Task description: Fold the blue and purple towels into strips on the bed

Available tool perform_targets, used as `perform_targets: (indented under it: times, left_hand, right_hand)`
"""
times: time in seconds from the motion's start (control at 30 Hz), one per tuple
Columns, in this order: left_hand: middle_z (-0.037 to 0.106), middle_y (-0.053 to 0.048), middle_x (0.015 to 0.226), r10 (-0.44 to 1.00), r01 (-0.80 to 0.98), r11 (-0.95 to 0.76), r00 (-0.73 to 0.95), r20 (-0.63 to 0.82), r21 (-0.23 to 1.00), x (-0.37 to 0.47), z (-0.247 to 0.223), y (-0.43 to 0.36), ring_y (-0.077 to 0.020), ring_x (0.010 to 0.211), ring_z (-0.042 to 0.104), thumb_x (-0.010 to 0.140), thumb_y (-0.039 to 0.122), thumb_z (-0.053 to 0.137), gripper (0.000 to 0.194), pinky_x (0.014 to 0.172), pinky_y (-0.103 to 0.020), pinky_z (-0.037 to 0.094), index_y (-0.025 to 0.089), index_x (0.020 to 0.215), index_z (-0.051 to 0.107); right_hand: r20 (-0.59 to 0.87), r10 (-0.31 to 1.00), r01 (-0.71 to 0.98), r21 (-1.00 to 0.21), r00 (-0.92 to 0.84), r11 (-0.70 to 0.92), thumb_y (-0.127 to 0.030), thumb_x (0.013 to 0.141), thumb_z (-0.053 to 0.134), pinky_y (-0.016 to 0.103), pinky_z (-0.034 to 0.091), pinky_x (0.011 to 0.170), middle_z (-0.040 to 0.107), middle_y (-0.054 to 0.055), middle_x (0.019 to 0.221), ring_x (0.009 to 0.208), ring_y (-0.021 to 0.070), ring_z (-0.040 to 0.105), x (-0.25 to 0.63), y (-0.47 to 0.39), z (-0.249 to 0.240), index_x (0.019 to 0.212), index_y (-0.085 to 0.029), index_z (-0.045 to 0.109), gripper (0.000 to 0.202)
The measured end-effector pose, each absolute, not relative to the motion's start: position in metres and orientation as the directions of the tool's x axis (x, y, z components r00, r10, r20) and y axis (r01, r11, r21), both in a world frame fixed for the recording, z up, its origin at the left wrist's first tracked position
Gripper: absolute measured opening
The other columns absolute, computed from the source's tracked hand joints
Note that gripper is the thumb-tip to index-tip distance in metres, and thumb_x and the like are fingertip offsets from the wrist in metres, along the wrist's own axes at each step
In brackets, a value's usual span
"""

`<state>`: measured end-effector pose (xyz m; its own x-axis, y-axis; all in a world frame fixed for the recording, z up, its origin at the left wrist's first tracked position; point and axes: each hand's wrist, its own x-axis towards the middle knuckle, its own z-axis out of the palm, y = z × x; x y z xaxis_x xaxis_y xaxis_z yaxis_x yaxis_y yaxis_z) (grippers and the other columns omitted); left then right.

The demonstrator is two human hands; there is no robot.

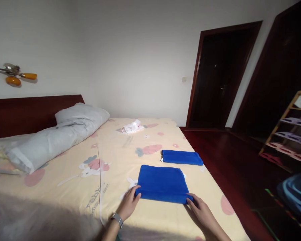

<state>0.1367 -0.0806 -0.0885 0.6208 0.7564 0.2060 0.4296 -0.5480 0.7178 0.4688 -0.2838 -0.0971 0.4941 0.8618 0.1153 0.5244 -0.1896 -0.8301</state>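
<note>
A blue cloth lies flat on the bed, its near edge folded over in a narrow strip. My left hand pinches the near left corner between thumb and fingers. At the near right corner, my right hand grips the same folded edge. A watch with a metal band is on my left wrist. Just beyond the cloth, to the right, a second blue cloth lies folded into a narrow rectangle, with a small white tag at its left end.
A patterned sheet covers the bed. A crumpled white plastic bag lies farther back, and a grey rolled quilt lies along the headboard. Right of the bed are dark floor, a slipper rack and a dark door.
</note>
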Motion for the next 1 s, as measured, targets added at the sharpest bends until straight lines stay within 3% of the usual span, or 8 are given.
perform_targets:
  times: [0.1, 0.33, 0.47, 0.6, 0.7, 0.8, 0.9, 1.0]
  left_hand:
    - [0.059, -0.009, 0.138, 0.768, 0.43, -0.566, 0.584, 0.261, 0.703, 0.142, -0.089, -0.085, -0.0252, 0.128, 0.055, 0.099, 0.047, 0.046, 0.045, 0.11, -0.041, 0.043, 0.027, 0.139, 0.052]
    - [0.061, -0.006, 0.109, 0.811, 0.498, -0.559, 0.494, 0.314, 0.663, 0.142, -0.077, -0.1, -0.0195, 0.084, 0.063, 0.1, 0.044, 0.045, 0.036, 0.081, -0.035, 0.057, 0.029, 0.13, 0.057]
    - [0.062, -0.008, 0.109, 0.75, 0.56, -0.66, 0.529, 0.396, 0.501, 0.144, -0.083, -0.102, -0.0239, 0.096, 0.064, 0.101, 0.038, 0.043, 0.029, 0.088, -0.04, 0.057, 0.03, 0.112, 0.068]
    - [0.064, -0.007, 0.125, 0.665, 0.633, -0.726, 0.544, 0.512, 0.271, 0.147, -0.088, -0.106, -0.0283, 0.12, 0.059, 0.1, 0.023, 0.042, 0.033, 0.102, -0.05, 0.051, 0.032, 0.117, 0.069]
    - [0.053, -0.003, 0.148, 0.532, 0.559, -0.82, 0.663, 0.526, 0.124, 0.156, -0.082, -0.12, -0.027, 0.139, 0.046, 0.101, 0.015, 0.036, 0.046, 0.113, -0.051, 0.044, 0.033, 0.137, 0.057]
    - [0.036, -0.001, 0.161, 0.348, 0.369, -0.929, 0.829, 0.437, 0.04, 0.176, -0.073, -0.142, -0.0249, 0.147, 0.035, 0.104, 0.025, 0.038, 0.052, 0.119, -0.048, 0.038, 0.031, 0.156, 0.032]
    - [0.029, -0.002, 0.163, 0.271, 0.265, -0.962, 0.892, 0.363, 0.067, 0.195, -0.066, -0.154, -0.0245, 0.149, 0.032, 0.104, 0.039, 0.04, 0.062, 0.121, -0.047, 0.034, 0.028, 0.161, 0.015]
    - [0.03, -0.002, 0.162, 0.274, 0.248, -0.961, 0.909, 0.314, 0.118, 0.198, -0.066, -0.15, -0.0239, 0.148, 0.034, 0.104, 0.043, 0.04, 0.065, 0.121, -0.046, 0.035, 0.03, 0.161, 0.011]
  right_hand:
    - [0.134, 0.834, 0.481, -0.86, 0.536, -0.171, -0.064, 0.088, 0.049, 0.036, 0.055, 0.085, 0.074, 0.008, 0.108, 0.1, 0.028, 0.069, 0.463, -0.282, -0.09, 0.126, -0.024, 0.061, 0.056]
    - [0.196, 0.881, 0.62, -0.773, 0.431, -0.132, -0.059, 0.094, 0.044, 0.036, 0.055, 0.087, 0.071, 0.006, 0.113, 0.102, 0.0259, 0.068, 0.471, -0.293, -0.094, 0.121, -0.029, 0.059, 0.042]
    - [0.287, 0.878, 0.704, -0.706, 0.383, -0.077, -0.052, 0.097, 0.042, 0.036, 0.054, 0.095, 0.066, 0.008, 0.12, 0.11, 0.0253, 0.066, 0.476, -0.293, -0.103, 0.12, -0.028, 0.062, 0.039]
    - [0.362, 0.85, 0.828, -0.543, 0.382, -0.14, -0.047, 0.099, 0.04, 0.04, 0.057, 0.086, 0.065, 0.011, 0.121, 0.103, 0.0276, 0.067, 0.471, -0.291, -0.102, 0.114, -0.027, 0.066, 0.036]
    - [0.517, 0.795, 0.923, -0.362, 0.317, -0.132, -0.04, 0.1, 0.04, 0.047, 0.056, 0.092, 0.06, 0.012, 0.135, 0.115, 0.0321, 0.062, 0.454, -0.286, -0.099, 0.125, -0.027, 0.064, 0.037]
    - [0.56, 0.824, 0.974, -0.22, 0.083, 0.051, -0.035, 0.102, 0.041, 0.046, 0.047, 0.109, 0.049, 0.006, 0.151, 0.134, 0.0295, 0.051, 0.425, -0.275, -0.097, 0.147, -0.029, 0.047, 0.046]
    - [0.484, 0.866, 0.963, -0.148, -0.129, 0.227, -0.038, 0.102, 0.046, 0.045, 0.04, 0.117, 0.039, 0.003, 0.157, 0.14, 0.027, 0.044, 0.399, -0.261, -0.098, 0.158, -0.03, 0.026, 0.06]
    - [0.447, 0.885, 0.955, -0.183, -0.13, 0.233, -0.041, 0.102, 0.047, 0.045, 0.042, 0.116, 0.037, 0.005, 0.157, 0.14, 0.0271, 0.044, 0.395, -0.255, -0.103, 0.159, -0.028, 0.021, 0.064]
